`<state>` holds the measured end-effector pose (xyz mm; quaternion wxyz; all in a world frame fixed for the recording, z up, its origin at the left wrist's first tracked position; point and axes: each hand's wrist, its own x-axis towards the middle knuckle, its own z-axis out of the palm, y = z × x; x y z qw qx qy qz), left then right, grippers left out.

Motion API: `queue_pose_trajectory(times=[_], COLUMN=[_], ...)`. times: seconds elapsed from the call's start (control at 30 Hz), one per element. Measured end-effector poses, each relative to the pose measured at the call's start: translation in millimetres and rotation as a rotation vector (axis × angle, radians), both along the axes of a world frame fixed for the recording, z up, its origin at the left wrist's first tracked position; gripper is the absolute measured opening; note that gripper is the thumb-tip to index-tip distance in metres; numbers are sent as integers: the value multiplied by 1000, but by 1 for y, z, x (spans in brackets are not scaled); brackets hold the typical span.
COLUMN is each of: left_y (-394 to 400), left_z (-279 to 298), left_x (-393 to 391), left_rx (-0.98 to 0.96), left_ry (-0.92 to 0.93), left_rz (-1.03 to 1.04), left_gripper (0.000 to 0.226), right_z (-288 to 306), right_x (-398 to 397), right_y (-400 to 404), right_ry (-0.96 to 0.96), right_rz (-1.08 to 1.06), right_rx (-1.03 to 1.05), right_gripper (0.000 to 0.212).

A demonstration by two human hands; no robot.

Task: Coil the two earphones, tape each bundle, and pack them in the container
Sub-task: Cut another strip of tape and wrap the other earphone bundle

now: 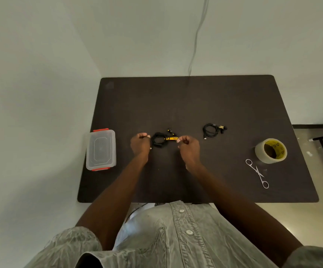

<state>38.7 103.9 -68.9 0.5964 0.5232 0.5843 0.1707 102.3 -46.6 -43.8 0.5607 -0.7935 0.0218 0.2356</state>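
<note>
Both hands over desk (195,97) middle, slightly toward near edge. Left hand (140,143) curled, fingertips pinched together at left side of a coiled black earphone bundle (159,139); whether pinching tape end or cable, cannot tell, too small. Right hand (189,147) curled, thumb and forefinger pinching right end of a yellow tape strip (171,138), strip stretched flat across right part of the coil. Earbuds of this bundle poking out toward far edge, just above the strip. Second earphone bundle (211,130) coiled, lying free on desk right of the hands, well apart from them, earbuds pointing right, plug end hanging toward near edge; no tape visible on it. Clear plastic container (101,149) with red clips, lid on, near left edge, just left of left hand, not touching. Tape roll (270,150) standing on its side toward right edge, yellow print inside the core. Small metal scissors (257,173) lying flat just in front of the roll, nearer the near right corner, blades slightly open. Dark mat-like desk surface, otherwise bare around the bundle. Grey button shirt (176,238) at bottom of view, both forearms bare. Grey cable (197,35) running up the wall behind far edge.
</note>
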Motion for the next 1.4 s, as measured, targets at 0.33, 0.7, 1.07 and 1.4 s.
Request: queue_pose_trajectory(times=[0.33,0.7,1.07,1.4], left_y=[25,25,36,42], left_z=[-13,-17,42,107], left_x=[24,27,17,7], left_rx=[324,311,-320,-153], left_ry=[300,273,-115,-130], left_rz=[-673,-676,-483,-500], left_gripper=[18,7,15,11], right_z=[-9,-2,17,40], right_x=[2,-2,6,-6], right_y=[11,10,10,34], right_ry=[-134,-357,-481,-648], right_rz=[78,172,294,433], right_rx=[-126,-197,-150,-100], right_gripper=[20,9,10,9])
